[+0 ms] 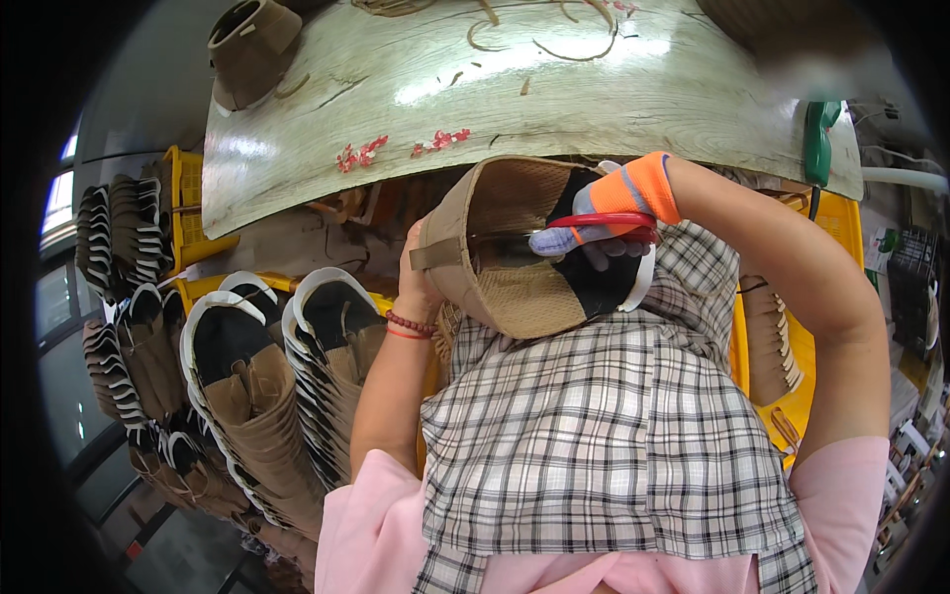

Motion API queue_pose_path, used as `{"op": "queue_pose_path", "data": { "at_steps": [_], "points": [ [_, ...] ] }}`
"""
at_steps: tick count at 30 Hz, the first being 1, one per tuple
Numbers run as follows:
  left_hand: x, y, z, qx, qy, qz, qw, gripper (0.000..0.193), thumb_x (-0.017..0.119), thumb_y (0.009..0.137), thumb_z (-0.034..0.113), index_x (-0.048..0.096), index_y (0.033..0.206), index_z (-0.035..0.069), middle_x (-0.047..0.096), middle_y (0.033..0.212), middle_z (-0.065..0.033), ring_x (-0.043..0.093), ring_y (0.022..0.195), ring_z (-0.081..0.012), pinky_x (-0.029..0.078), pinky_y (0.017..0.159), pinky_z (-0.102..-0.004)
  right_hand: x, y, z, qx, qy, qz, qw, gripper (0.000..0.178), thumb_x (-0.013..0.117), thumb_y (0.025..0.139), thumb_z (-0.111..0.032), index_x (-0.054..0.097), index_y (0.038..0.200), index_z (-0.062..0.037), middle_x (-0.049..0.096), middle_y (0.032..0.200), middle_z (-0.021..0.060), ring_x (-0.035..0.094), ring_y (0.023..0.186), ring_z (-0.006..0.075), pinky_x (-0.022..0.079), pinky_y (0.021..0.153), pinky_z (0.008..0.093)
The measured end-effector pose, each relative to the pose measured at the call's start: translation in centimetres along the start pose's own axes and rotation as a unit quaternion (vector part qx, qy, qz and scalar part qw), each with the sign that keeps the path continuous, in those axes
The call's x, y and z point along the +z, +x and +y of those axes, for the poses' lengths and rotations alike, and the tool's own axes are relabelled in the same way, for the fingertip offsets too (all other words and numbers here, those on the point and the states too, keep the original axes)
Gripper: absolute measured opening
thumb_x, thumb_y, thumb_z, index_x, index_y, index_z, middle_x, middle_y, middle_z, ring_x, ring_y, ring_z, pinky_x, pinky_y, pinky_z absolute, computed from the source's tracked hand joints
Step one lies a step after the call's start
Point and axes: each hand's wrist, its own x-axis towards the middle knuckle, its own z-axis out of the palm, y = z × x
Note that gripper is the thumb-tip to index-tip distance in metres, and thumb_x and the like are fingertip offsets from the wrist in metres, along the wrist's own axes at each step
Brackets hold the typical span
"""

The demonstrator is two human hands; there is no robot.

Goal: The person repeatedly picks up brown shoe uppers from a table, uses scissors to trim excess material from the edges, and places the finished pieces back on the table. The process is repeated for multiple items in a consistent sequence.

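Note:
A brown shoe upper (pixel 520 312) with a mesh lining and black inner panels is held up over my lap, its opening facing me. My left hand (pixel 416 272) grips it from the outer left side; the fingers are mostly hidden behind it. On my right hand (pixel 599 210) is a grey and orange work glove. That hand is closed round red-handled scissors (pixel 618 220) inside the opening of the upper. The scissors' blades are hard to make out against the lining. A white edge (pixel 641 282) shows on the upper's right side.
Ahead stands a pale wood-grain table (pixel 297 188) with brown trimmings (pixel 574 49) and red scraps (pixel 440 142). Another upper (pixel 252 49) sits at its far left, a green tool (pixel 818 144) at its right edge. Stacked uppers (pixel 247 396) and yellow crates (pixel 188 213) fill the left; another crate (pixel 846 238) stands right.

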Motion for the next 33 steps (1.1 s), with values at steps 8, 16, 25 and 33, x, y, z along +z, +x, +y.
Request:
{"op": "queue_pose_path", "data": {
  "at_steps": [8, 16, 25, 33],
  "points": [
    [-1.5, 0.2, 0.3, -0.016, -0.017, -0.004, 1.000, 0.021, 0.064, 0.095, 0.017, 0.069, 0.111, 0.004, 0.071, 0.113, -0.0115, 0.067, 0.103, -0.0237, 0.055, 0.090, -0.0389, 1.6, 0.9, 0.9, -0.013, -0.025, 0.101, 0.994, 0.074, 0.056, 0.085, -0.076, 0.069, 0.062, -0.0073, 0.059, 0.057, 0.0053, 0.060, 0.051, 0.0184, 0.049, 0.057, 0.0328],
    [-5.3, 2.1, -2.9, -0.021, 0.124, 0.009, 0.992, 0.040, 0.054, 0.102, 0.022, 0.052, 0.139, 0.007, 0.056, 0.139, -0.0120, 0.057, 0.121, -0.0192, 0.053, 0.097, -0.0336, 4.4, -0.9, 7.0, -0.067, 0.117, -0.021, 0.991, 0.096, 0.028, 0.087, -0.086, 0.075, 0.084, -0.0028, 0.062, 0.068, 0.0063, 0.062, 0.060, 0.0169, 0.052, 0.056, 0.0282],
    [-0.8, 4.6, -3.2, -0.118, -0.003, 0.027, 0.993, 0.055, 0.068, 0.096, 0.029, 0.046, 0.139, 0.002, 0.063, 0.124, -0.0151, 0.067, 0.106, -0.0272, 0.062, 0.086, -0.0457, 4.5, 1.4, 9.9, -0.221, 0.261, -0.125, 0.931, 0.108, 0.017, 0.088, -0.086, 0.070, 0.104, 0.0058, 0.059, 0.064, 0.0056, 0.058, 0.058, 0.0163, 0.046, 0.057, 0.0259],
    [1.8, 3.8, -2.4, -0.131, -0.010, 0.010, 0.991, 0.052, 0.067, 0.097, 0.026, 0.048, 0.138, 0.003, 0.063, 0.124, -0.0132, 0.067, 0.105, -0.0252, 0.061, 0.087, -0.0440, 2.3, 0.9, 9.1, -0.183, 0.146, -0.034, 0.972, 0.087, 0.034, 0.093, -0.078, 0.073, 0.096, -0.0006, 0.061, 0.065, 0.0047, 0.060, 0.065, 0.0110, 0.047, 0.052, 0.0246]
  ]
}}
